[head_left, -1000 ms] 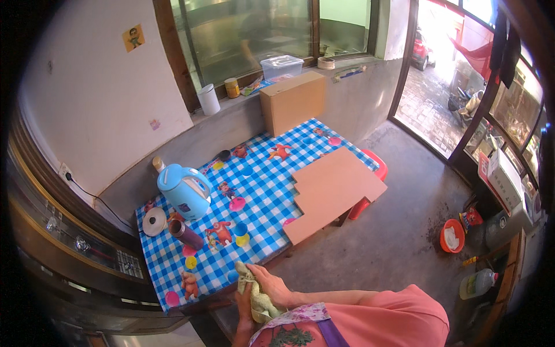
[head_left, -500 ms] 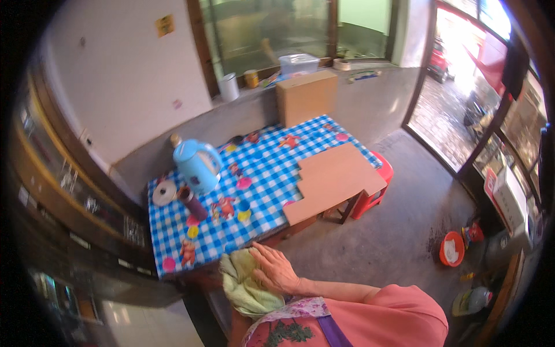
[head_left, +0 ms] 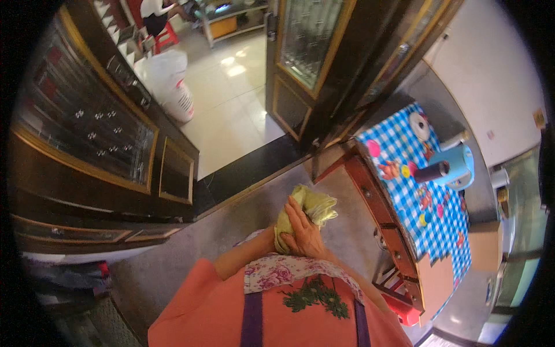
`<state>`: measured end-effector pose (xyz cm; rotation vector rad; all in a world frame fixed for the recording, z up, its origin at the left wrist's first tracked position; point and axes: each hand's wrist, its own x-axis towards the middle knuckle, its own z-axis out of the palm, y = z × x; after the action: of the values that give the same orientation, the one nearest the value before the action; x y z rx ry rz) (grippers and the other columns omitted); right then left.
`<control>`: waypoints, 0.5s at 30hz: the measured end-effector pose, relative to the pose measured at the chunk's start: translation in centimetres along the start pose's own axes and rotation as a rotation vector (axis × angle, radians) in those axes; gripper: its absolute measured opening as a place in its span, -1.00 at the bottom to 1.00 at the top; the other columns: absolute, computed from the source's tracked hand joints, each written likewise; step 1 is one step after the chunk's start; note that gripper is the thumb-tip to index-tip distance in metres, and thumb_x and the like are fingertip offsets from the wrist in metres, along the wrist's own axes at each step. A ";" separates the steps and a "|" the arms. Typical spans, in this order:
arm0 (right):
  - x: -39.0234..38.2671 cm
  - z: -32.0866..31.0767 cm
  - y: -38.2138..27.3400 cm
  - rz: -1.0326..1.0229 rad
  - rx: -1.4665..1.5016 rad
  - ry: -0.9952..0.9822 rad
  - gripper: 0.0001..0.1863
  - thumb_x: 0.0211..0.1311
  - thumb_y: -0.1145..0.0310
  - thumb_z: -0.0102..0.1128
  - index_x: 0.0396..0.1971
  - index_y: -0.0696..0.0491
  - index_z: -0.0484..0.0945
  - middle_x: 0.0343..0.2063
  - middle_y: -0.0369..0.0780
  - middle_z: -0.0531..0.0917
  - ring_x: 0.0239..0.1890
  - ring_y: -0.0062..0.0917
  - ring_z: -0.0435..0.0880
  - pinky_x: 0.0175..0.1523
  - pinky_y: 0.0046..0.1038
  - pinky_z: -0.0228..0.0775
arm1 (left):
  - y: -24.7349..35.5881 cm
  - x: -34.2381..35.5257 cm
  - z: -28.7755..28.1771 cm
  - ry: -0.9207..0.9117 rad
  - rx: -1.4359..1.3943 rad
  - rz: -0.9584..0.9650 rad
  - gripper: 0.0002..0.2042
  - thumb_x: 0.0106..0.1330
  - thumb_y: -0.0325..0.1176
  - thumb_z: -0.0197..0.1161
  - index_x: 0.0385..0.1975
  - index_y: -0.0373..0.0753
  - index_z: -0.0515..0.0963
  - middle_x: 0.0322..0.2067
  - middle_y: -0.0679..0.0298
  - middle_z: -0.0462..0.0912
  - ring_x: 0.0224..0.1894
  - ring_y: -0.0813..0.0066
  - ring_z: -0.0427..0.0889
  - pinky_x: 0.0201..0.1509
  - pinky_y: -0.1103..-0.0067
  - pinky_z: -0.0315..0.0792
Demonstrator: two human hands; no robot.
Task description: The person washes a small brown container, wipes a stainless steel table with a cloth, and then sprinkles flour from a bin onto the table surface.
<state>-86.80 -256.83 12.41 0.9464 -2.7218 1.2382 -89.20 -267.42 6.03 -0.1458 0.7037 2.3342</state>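
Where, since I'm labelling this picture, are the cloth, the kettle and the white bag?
Cloth (head_left: 314,207): head view, on its upper folds.
Kettle (head_left: 454,162): head view, on its blue body.
White bag (head_left: 167,80): head view, on its bulging side.

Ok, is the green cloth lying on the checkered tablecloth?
No, the green cloth is bunched up in the right hand, well apart from the checkered tablecloth.
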 end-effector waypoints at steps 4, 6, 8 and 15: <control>4.6 4.2 -0.1 -0.168 0.002 -0.103 -0.32 0.08 0.29 0.18 0.20 0.13 0.14 0.24 -0.05 0.18 0.12 -0.11 0.38 0.12 -0.20 0.30 | 3.8 -2.9 -3.6 0.125 -0.097 0.145 -0.54 0.37 -0.05 -0.12 0.10 -0.26 0.33 -0.03 0.20 0.48 -0.07 0.34 0.51 0.03 0.45 0.38; 6.6 5.2 -0.1 -0.196 0.058 -0.147 -0.39 0.07 0.31 0.17 0.15 0.10 0.23 0.15 -0.06 0.32 0.04 -0.13 0.46 0.08 -0.24 0.34 | 5.4 -3.2 -4.6 0.173 -0.125 0.184 -0.53 0.37 -0.04 -0.13 0.10 -0.25 0.32 -0.02 0.20 0.48 -0.07 0.33 0.51 0.04 0.45 0.38; 7.1 6.4 1.1 -0.245 0.075 -0.150 -0.44 0.08 0.32 0.16 0.11 0.10 0.29 0.11 -0.06 0.37 0.01 -0.15 0.49 0.05 -0.26 0.37 | 6.5 -3.4 -5.4 0.217 -0.157 0.211 -0.53 0.38 -0.02 -0.15 0.11 -0.25 0.32 -0.01 0.20 0.48 -0.06 0.32 0.51 0.06 0.44 0.37; 14.4 7.2 4.1 0.311 0.344 -0.139 -0.79 0.18 0.34 0.09 -0.32 0.19 0.54 -0.44 -0.13 0.61 -0.39 -0.40 0.58 -0.28 -0.45 0.39 | 12.1 -1.7 -9.1 0.289 -0.197 0.310 -0.52 0.39 -0.02 -0.17 0.13 -0.25 0.30 0.02 0.19 0.45 -0.03 0.31 0.48 0.09 0.43 0.36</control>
<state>-99.03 -267.21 8.18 0.6602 -2.9041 1.8050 -96.52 -280.70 4.22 -0.5029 0.6699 2.7119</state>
